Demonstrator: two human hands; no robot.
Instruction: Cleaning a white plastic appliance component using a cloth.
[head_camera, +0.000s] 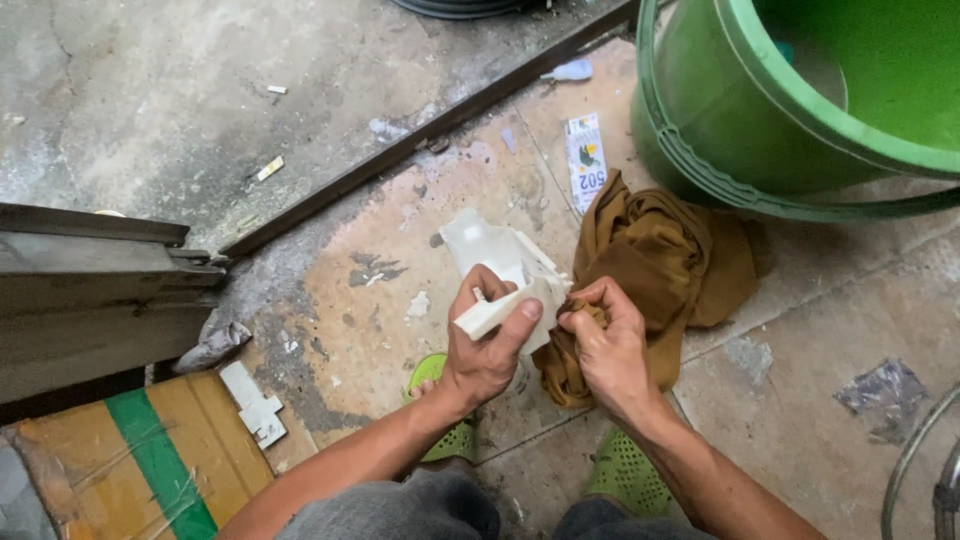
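My left hand (488, 335) grips a white plastic part (505, 262), a boxy translucent piece with ribs, held above the floor. My right hand (603, 335) pinches a fold of a brown cloth (668, 262) and presses it against the right edge of the white part. The rest of the cloth lies crumpled on the tiled floor, stretching toward the green tub. Both forearms reach in from the bottom of the view.
A large green plastic tub (720, 130) stands at the top right. Green sandals (628, 472) are under me. A cardboard box with green tape (150, 455) and a small white plastic piece (255, 405) lie at lower left. A metal door track (400, 150) crosses the floor.
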